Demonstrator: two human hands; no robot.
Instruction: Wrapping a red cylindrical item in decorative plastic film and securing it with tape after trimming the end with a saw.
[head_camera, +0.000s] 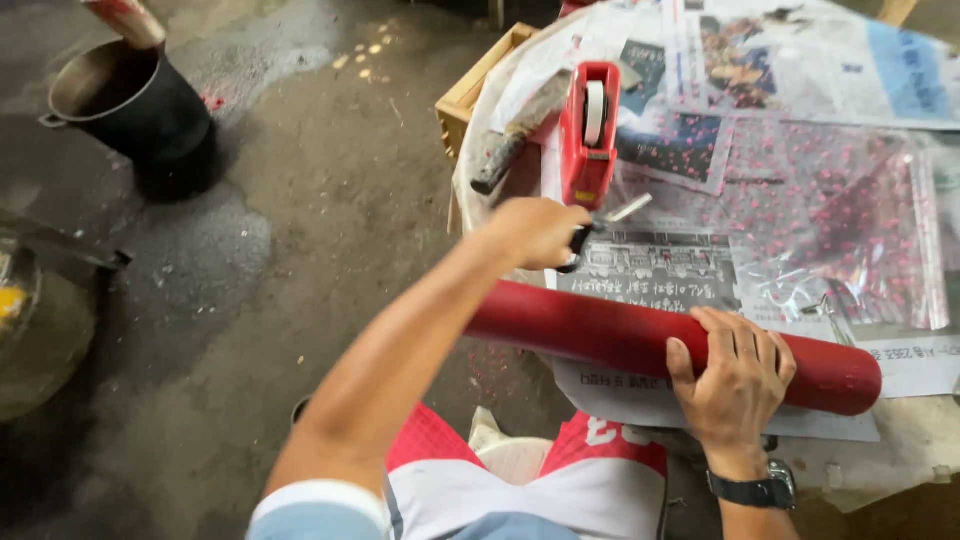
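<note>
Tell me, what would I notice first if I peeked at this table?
The long red tube lying across the near edge of the newspaper-covered table, with the right hand pressing down on it. Just behind it, the left hand grips a small metal tool beside an upright red tape dispenser. Off on the floor at the far left sits a black pot.
</note>
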